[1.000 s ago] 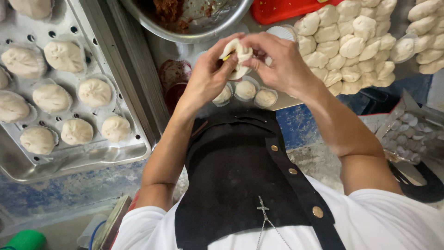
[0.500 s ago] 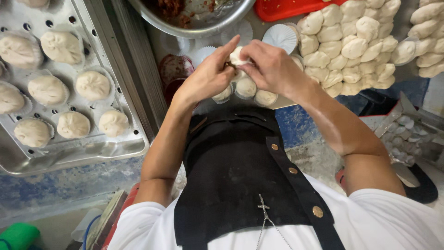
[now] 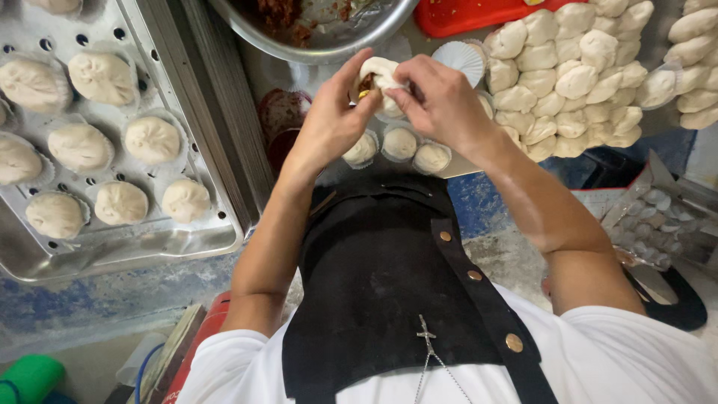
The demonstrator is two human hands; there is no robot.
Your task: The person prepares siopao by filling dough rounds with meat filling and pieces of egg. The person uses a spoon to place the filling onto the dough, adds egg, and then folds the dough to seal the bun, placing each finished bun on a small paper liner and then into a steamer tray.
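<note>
Worktable (image 3: 247,67) with steamer tray (image 3: 112,247): left hand (image 3: 329,123) and right hand (image 3: 441,101) pinch a filled dough bun (image 3: 378,75).

Clear plastic package (image 3: 658,221) — far right

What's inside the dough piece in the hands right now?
The dough piece is folded up between the left hand and right hand. A bit of brownish-orange filling shows at its opening; the rest is covered by dough and fingers.

Half-pleated dough bun (image 3: 378,75), filling showing
</note>
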